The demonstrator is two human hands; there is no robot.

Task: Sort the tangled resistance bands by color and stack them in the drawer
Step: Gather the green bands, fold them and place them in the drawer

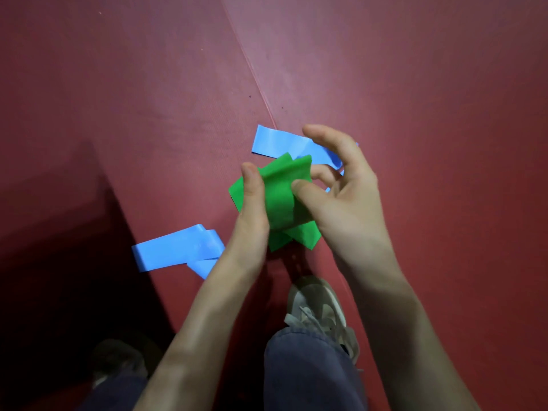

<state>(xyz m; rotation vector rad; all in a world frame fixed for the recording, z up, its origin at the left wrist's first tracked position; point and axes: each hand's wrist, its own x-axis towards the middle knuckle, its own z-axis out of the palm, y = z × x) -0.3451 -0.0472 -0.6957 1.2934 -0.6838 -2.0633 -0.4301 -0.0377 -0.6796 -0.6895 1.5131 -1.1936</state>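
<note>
Green band held in both hands over the red mat; two blue bands lie loose on it.

Red mat [148,114] carries everything, and no drawer is in view. The far blue band [278,142] lies flat across the mat's diagonal seam [255,81], partly hidden by the hands. The near blue band [175,250] lies folded over itself, left of the seam and towards the near edge. The green band [281,188] is off the mat, loosely folded. Left hand [252,209] grips its left side, thumb on top, fingers hidden behind. Right hand [347,191] pinches the right fold with the thumb, index finger lifted clear. The bands look thin, light, floppy and a bit slick. Best to pinch flat across the width near a fold, since a grip on one edge would probably let it twist.
</note>
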